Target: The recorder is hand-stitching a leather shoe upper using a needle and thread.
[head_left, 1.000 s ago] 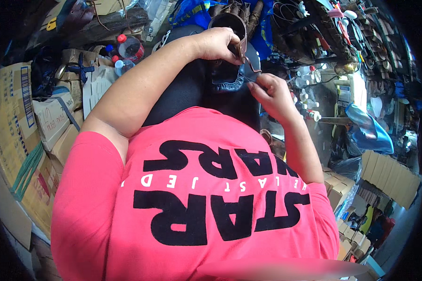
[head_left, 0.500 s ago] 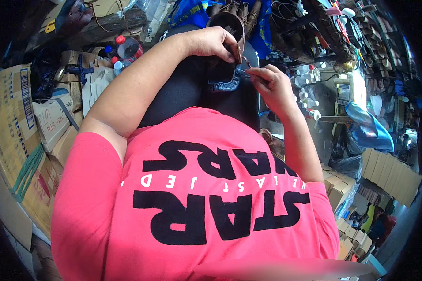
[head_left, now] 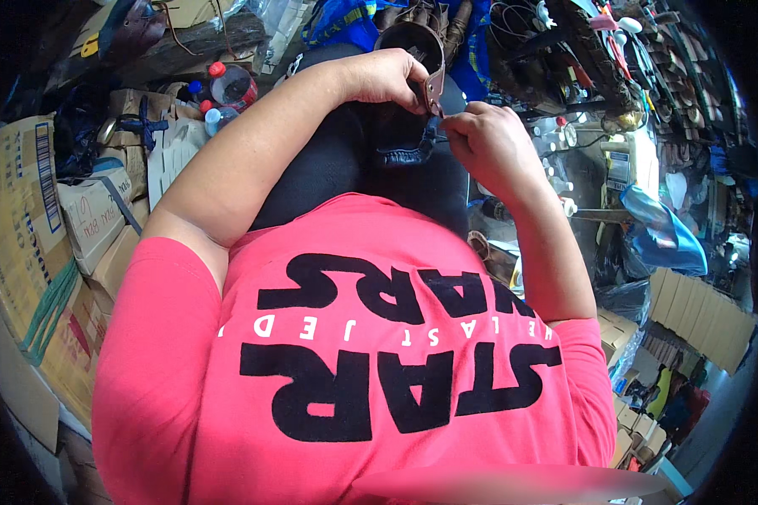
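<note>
Over my lap, my left hand (head_left: 392, 77) is closed on the edge of a brown leather piece (head_left: 435, 84) with a wide round opening that faces up. A narrow strap of it, with small fasteners or holes, hangs down at its right side. My right hand (head_left: 490, 145) is closed, knuckles up, pinching at the lower end of that strap; what lies inside the fingers is hidden. Just below, a dark blue padded, rolled-looking item (head_left: 406, 155) lies on my black-clad thighs.
Cardboard boxes (head_left: 25, 236) stack up on the left, with red-capped bottles (head_left: 232, 84) behind them. A blue bag (head_left: 345, 23) with brown rolled pieces lies ahead. On the right are small bottles (head_left: 560, 181), a blue plastic sheet (head_left: 665, 240) and a cardboard sheet (head_left: 703, 320).
My right hand has turned from extended fingers to a closed grip with knuckles up, shifting slightly up and right. The left hand has hardly moved, still on the leather piece.
</note>
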`<state>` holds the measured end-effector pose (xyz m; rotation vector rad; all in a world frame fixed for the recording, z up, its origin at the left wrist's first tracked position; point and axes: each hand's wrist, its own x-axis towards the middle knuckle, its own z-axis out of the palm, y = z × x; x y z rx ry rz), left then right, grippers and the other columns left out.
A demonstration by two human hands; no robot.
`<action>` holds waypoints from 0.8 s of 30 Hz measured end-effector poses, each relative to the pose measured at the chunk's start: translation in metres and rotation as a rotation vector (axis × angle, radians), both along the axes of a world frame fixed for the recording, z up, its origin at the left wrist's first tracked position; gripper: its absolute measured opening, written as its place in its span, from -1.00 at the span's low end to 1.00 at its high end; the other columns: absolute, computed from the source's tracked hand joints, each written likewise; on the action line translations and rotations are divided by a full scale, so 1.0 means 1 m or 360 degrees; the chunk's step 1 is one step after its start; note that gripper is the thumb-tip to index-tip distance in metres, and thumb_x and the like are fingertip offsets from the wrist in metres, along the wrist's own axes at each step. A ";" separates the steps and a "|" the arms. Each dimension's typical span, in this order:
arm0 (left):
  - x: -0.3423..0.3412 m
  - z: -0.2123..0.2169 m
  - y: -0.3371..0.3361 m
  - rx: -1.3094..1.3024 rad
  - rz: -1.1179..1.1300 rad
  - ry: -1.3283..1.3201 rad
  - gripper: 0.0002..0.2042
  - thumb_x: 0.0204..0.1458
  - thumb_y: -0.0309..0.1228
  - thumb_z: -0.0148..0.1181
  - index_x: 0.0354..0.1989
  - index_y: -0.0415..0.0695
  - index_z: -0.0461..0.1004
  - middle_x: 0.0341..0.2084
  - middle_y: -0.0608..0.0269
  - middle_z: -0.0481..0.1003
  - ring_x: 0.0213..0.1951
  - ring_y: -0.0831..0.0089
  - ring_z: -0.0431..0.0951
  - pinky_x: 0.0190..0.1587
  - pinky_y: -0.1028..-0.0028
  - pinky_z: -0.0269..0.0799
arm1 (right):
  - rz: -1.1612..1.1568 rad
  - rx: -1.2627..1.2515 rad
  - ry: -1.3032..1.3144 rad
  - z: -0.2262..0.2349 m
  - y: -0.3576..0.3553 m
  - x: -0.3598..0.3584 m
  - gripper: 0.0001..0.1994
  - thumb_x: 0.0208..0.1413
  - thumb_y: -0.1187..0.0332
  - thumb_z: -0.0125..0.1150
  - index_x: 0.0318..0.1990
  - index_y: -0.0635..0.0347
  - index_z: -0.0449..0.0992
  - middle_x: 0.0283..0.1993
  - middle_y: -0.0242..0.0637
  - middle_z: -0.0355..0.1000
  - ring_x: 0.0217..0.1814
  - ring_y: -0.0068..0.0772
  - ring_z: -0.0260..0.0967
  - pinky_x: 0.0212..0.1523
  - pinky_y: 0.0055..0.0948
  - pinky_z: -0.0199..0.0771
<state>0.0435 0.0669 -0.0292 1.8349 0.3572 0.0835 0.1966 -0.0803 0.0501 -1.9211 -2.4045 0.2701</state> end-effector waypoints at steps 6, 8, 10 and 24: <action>-0.002 0.002 0.000 0.0118 0.0002 -0.0039 -0.72 -0.23 -0.39 0.38 -0.26 -0.12 0.60 -0.29 0.20 0.50 -0.16 0.37 0.46 -0.02 0.44 0.29 | -0.0043 -0.0293 0.0737 -0.020 0.012 0.027 -0.80 -0.05 0.51 0.26 -0.22 0.08 0.61 -0.32 -0.24 0.43 -0.25 -0.26 0.44 -0.21 -0.39 0.45; -0.004 0.002 0.001 0.0094 -0.0106 -0.0096 -0.71 -0.23 -0.39 0.38 -0.25 -0.11 0.60 -0.27 0.20 0.49 -0.14 0.35 0.45 -0.02 0.42 0.29 | -0.0124 -0.0433 0.0920 -0.031 0.014 0.036 -0.80 -0.02 0.52 0.24 -0.21 0.07 0.62 -0.29 -0.29 0.42 -0.21 -0.34 0.42 -0.16 -0.44 0.43; -0.002 0.000 0.001 0.0104 -0.0096 -0.0091 -0.71 -0.23 -0.40 0.38 -0.25 -0.10 0.60 -0.28 0.19 0.49 -0.15 0.34 0.46 -0.02 0.41 0.30 | -0.0273 -0.0658 0.1212 -0.037 0.014 0.042 -0.82 0.04 0.53 0.21 -0.19 0.11 0.61 -0.24 -0.41 0.41 -0.11 -0.52 0.37 -0.04 -0.52 0.36; -0.035 0.002 0.014 0.0969 0.0600 -0.0449 -0.66 -0.18 -0.43 0.17 -0.13 -0.11 0.50 -0.29 0.23 0.48 -0.20 0.37 0.46 -0.10 0.38 0.34 | -0.0269 -0.0069 0.1111 -0.057 -0.001 0.022 -0.83 -0.08 0.49 0.35 -0.31 0.28 0.53 -0.33 -0.35 0.43 -0.29 -0.57 0.37 -0.24 -0.52 0.39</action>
